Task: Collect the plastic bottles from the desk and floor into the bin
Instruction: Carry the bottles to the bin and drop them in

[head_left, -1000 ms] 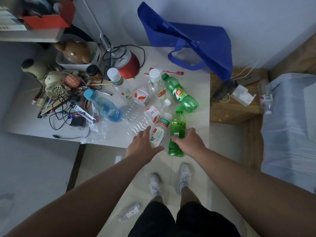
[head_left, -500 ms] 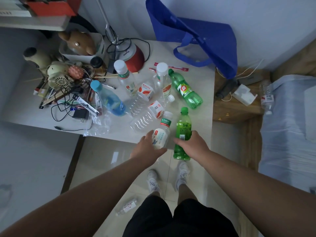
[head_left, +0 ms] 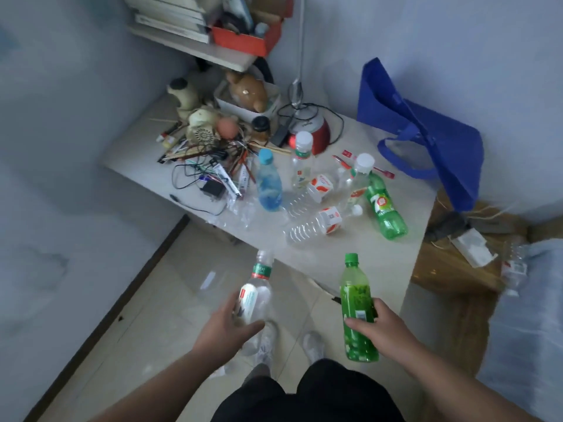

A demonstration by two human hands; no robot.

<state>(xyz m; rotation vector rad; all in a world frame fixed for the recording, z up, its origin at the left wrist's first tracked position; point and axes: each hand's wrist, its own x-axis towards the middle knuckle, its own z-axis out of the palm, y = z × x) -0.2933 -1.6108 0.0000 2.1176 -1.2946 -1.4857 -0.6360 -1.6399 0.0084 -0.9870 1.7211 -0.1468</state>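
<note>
My left hand (head_left: 227, 325) grips a clear bottle with a white label (head_left: 255, 292), held over the floor in front of the desk. A green bottle (head_left: 356, 306) stands upright in the grip of my right hand (head_left: 382, 328), just off the desk's near edge. Several more plastic bottles lie on the white desk (head_left: 359, 257): a blue one (head_left: 268, 185), a green soda bottle (head_left: 383, 207), a crushed clear one (head_left: 316, 225) and an upright clear one (head_left: 302, 164). No bin shows in view.
A blue tote bag (head_left: 426, 138) leans against the wall at the desk's far right. Cables, pens, toys and a red lamp base (head_left: 313, 134) crowd the desk's left and back. A low wooden stand (head_left: 457, 269) sits right of the desk. My shoes (head_left: 312, 345) are on the tiled floor.
Both hands have lifted their bottles off the desk and drawn them back toward me. The camera has pulled away from the desk and turned.
</note>
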